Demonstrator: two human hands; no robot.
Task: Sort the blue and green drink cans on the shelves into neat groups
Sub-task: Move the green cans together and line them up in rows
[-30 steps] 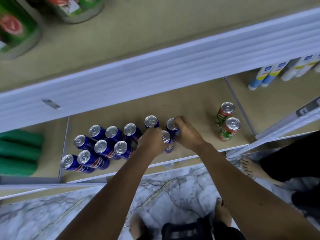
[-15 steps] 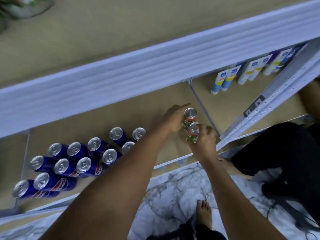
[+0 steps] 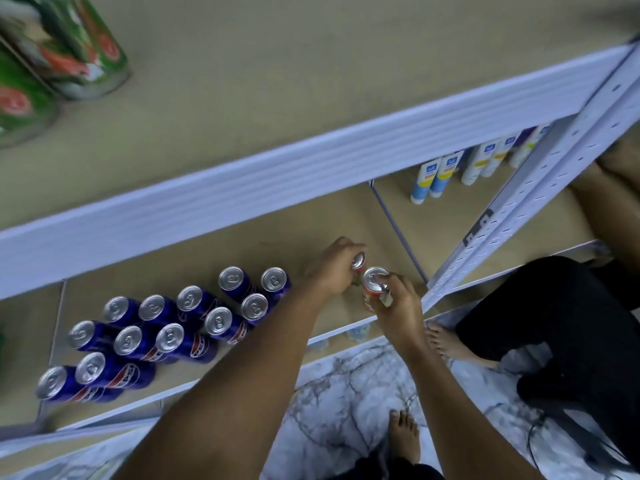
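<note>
Several blue cans stand grouped on the left half of the lower shelf. To their right my left hand is closed around a green and red can, of which only the silver top shows. Just in front of it my right hand grips a second green and red can, held a little above the shelf's front edge. Two large green cans stand at the far left of the upper shelf.
A white upright post with slots rises at the right of the lower shelf. Behind it stand several white and blue tubes. Another person's bare foot and dark trousers are on the marble floor at the right. My own foot is below.
Both hands left the blue cans, moved right and took hold of the two green and red cans. My right hand has since lifted its can slightly toward the shelf front.
</note>
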